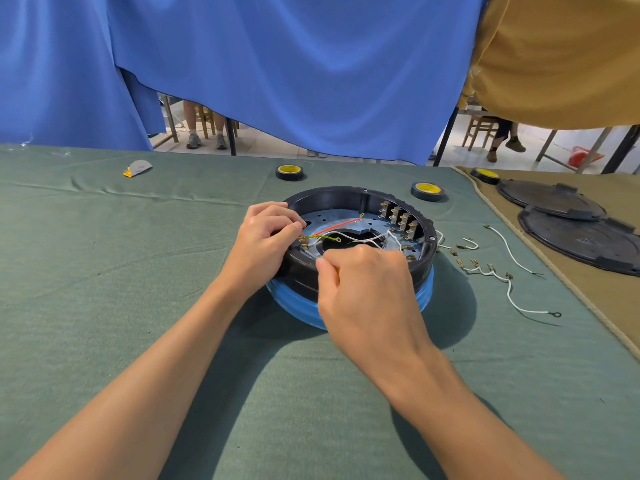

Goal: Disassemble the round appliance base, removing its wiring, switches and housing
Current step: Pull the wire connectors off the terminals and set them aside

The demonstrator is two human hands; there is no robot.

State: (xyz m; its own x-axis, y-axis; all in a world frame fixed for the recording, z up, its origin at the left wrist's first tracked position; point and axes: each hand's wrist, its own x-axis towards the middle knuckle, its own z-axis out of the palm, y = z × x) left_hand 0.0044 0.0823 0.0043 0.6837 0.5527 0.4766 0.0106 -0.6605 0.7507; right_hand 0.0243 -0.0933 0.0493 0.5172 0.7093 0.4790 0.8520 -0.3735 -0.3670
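Observation:
The round appliance base (pixel 332 197), black housing with a blue lower ring, lies open side up on the green cloth. Inside are a red wire (pixel 334 227), a green-yellow wire (pixel 323 236), white wires (pixel 367 239) and a row of switch terminals (pixel 401 218) at its right wall. My left hand (pixel 266 240) curls over the left rim and pinches the wire connectors there. My right hand (pixel 363 289) sits at the near rim, its fingers curled and pinching a white wire end; what is under the palm is hidden.
Loose white wires with terminals (pixel 498 271) lie on the cloth right of the base. Two black round covers (pixel 575 233) rest at the far right. Three tape rolls (pixel 290 172) sit behind the base. A blue curtain hangs beyond the table's far edge.

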